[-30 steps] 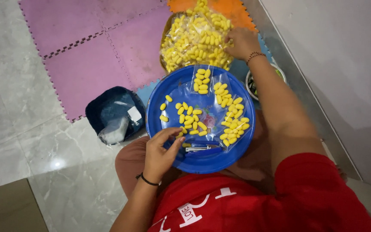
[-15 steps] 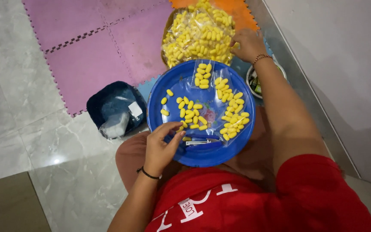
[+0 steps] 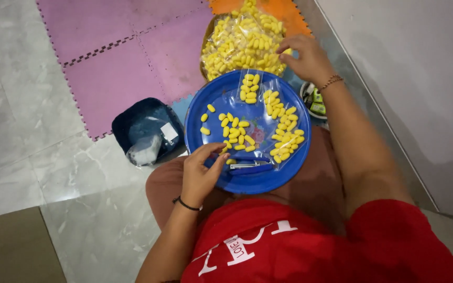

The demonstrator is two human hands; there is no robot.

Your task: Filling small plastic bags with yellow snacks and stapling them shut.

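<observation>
- Grey marble-look floor tiles [image 3: 32, 131] fill the left side, pink foam mats [image 3: 116, 57] laid over them, an orange mat [image 3: 284, 10] beyond.
- Plain pale wall [image 3: 420, 68] runs down the right.
- Blue round tray [image 3: 205, 102] sits on the person's lap, loose yellow capsules [image 3: 235, 132] and small clear filled bags [image 3: 281, 126] on it.
- Left hand [image 3: 199, 175] at the tray's near rim, thumb and fingers curled together in a pinch; what it pinches, I cannot tell.
- Right hand [image 3: 306, 56] reaches out, fingers bent, touching the big bag of yellow capsules [image 3: 242, 44] beyond the tray.
- Dark blue bowl [image 3: 145, 128] on the floor, left of the tray.
</observation>
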